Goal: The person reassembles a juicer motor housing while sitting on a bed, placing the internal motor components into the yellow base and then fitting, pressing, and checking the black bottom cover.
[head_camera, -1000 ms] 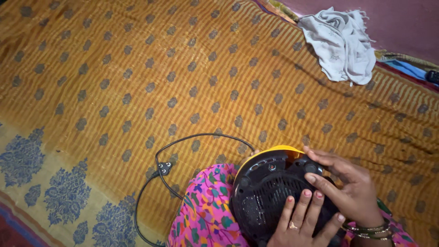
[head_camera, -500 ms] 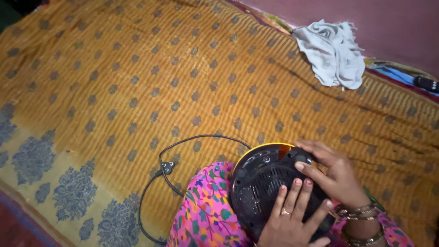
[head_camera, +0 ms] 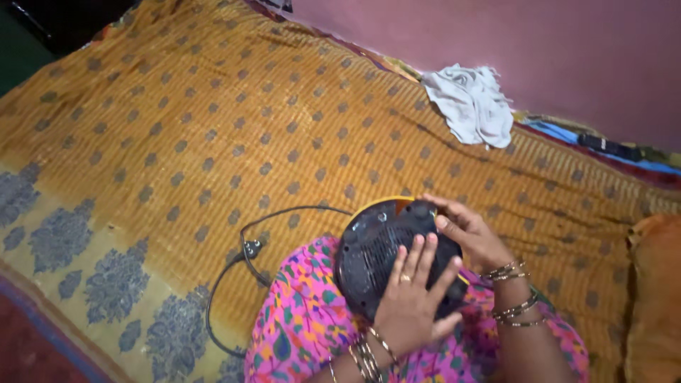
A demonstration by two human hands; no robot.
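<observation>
Orange patterned cloth [head_camera: 213,142] spreads across the bed under my view, dotted with grey motifs and edged with a band of blue-grey flowers. On my lap, over pink floral fabric [head_camera: 305,319], sits the round black appliance [head_camera: 376,248], its slotted black underside turned up toward me and a yellow rim showing along its far edge. It lies low in the picture, a little right of centre.

My left hand [head_camera: 411,305] lies flat on the near side of that black face, fingers spread and pressed to the grille, a ring on one finger and bangles at the wrist; its grip is open-palmed, steadying rather than wrapping. My right hand [head_camera: 472,237] curls over the far right edge, fingertips bent onto the rim, so that grip is closed on the appliance's side. Bangles circle that wrist too.

From the appliance's left side a black cord [head_camera: 284,213] loops out over the cloth and curves back toward my knee, with its plug [head_camera: 250,248] lying on the bedspread just beside the fabric.

Farther off, a crumpled white cloth [head_camera: 472,103] rests near the pink wall [head_camera: 496,50]. An orange cushion [head_camera: 652,298] shows at the right edge.
</observation>
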